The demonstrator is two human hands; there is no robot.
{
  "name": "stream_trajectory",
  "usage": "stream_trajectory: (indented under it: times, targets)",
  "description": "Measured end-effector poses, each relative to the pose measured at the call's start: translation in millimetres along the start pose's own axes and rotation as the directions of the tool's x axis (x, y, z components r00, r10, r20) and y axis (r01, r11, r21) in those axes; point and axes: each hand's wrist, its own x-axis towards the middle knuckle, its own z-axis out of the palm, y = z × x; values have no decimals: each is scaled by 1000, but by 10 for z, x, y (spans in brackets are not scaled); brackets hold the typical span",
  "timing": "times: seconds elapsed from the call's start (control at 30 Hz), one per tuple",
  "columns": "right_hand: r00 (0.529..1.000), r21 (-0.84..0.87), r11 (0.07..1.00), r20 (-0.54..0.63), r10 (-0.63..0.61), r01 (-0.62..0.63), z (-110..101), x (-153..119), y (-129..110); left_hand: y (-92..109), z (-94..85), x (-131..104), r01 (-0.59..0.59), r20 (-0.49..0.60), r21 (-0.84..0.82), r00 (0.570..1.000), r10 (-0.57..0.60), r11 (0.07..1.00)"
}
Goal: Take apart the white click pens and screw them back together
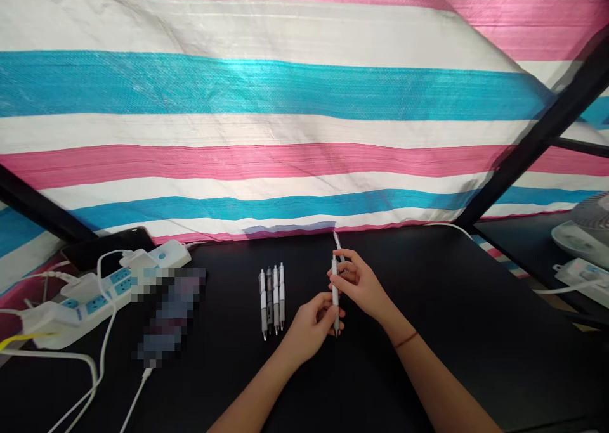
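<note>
A white and grey pen (335, 284) is held upright between both hands, its tip pointing toward me. My left hand (314, 325) pinches its lower part, and my right hand (358, 284) has its fingers closed round the upper part. Behind my right hand, another white pen (337, 239) shows only in part; whether the fingers touch it is hard to tell. Left of my hands, several pens stand out in a row on the black table (404, 369): white ones (263, 300) and a darker grey one (269, 300), side by side with tips toward me.
At the left lie a white power strip (164, 253) with plugs and cables, a dark device (107, 248) and a pixelated phone-like object (171, 316) on a cable. Striped sheeting (285, 90) hangs behind the table. A black post (528, 144) and a fan (592, 220) are at the right.
</note>
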Motion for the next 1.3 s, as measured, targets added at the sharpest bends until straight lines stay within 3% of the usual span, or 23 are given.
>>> stream_trajectory:
  times: [0.87, 1.3]
  targets:
    - [999, 7, 1000, -22, 28, -28, 1, -4, -55, -14, 4, 8, -22, -29, 36, 999, 23, 999]
    - [999, -11, 1000, 38, 18, -17, -35, -2, -68, 30, 27, 0, -24, -28, 81, 999, 27, 996]
